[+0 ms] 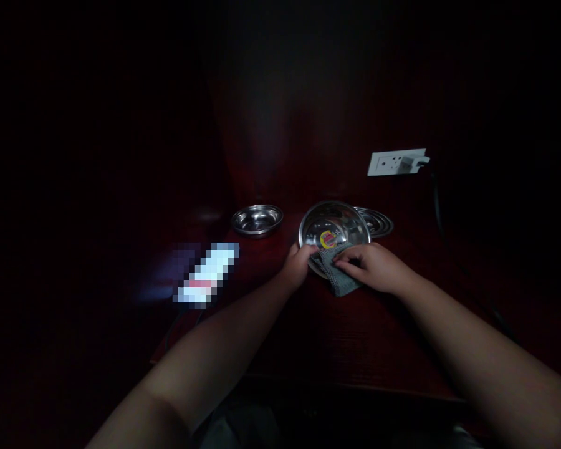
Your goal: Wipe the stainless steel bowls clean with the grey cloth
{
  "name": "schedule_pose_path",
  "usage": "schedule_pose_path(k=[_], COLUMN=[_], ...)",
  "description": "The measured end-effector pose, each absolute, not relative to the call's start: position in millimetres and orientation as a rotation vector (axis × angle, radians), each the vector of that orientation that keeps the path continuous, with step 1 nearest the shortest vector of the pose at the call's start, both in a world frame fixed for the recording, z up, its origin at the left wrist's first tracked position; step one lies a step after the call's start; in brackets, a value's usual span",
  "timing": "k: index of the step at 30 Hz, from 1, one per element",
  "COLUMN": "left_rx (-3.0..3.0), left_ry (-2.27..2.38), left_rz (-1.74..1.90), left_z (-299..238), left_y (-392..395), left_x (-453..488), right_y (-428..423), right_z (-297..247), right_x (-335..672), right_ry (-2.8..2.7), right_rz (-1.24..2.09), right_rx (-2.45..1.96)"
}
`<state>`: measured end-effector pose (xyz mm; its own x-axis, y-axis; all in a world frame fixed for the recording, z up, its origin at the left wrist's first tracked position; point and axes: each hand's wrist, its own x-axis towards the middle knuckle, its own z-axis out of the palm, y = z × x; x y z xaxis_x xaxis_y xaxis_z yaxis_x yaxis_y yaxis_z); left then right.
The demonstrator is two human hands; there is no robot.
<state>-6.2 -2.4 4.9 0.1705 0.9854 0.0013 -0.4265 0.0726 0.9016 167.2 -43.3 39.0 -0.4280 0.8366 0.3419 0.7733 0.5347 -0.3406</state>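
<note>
A shiny metal bowl (334, 218) with a round yellow and red sticker inside is tilted toward me above the dark red table. My left hand (299, 265) grips its lower left rim, thumb over the edge and fingers hidden behind. In my right hand (369, 265) is a grey cloth (343, 280), pinched between thumb and fingers. The cloth lies against the bowl's lower right inside and hangs over the rim.
Another metal bowl (257, 221) stands at the back left, and stacked metal dishes (378, 223) sit behind the held bowl. A lit, blurred screen (208, 274) lies left. A wall socket (397, 162) holds a plug, its cable (437, 206) running down right. The table's front edge (355, 385) is near me.
</note>
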Motion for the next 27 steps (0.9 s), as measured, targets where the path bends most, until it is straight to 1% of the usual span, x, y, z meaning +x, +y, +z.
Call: schedule_pose_path(k=[9,18,27], left_rx=[0.934,0.938,0.980], left_ry=[0.757,0.807,0.730], left_rz=[1.239,1.255,1.238], left_z=[7.7,-1.7,0.7], left_y=[-1.7,5.8,3.2], left_x=[-3.4,-4.3,-3.7], right_y=[-43.1,-46.4,-44.9], right_z=[35.4,37.0,37.3], right_x=[165.6,159.3,161.5], right_ry=[-2.338,-2.309,-2.285], right_rz=[0.247,0.417,0.363], right_rx=[-1.260,-1.142,-1.313])
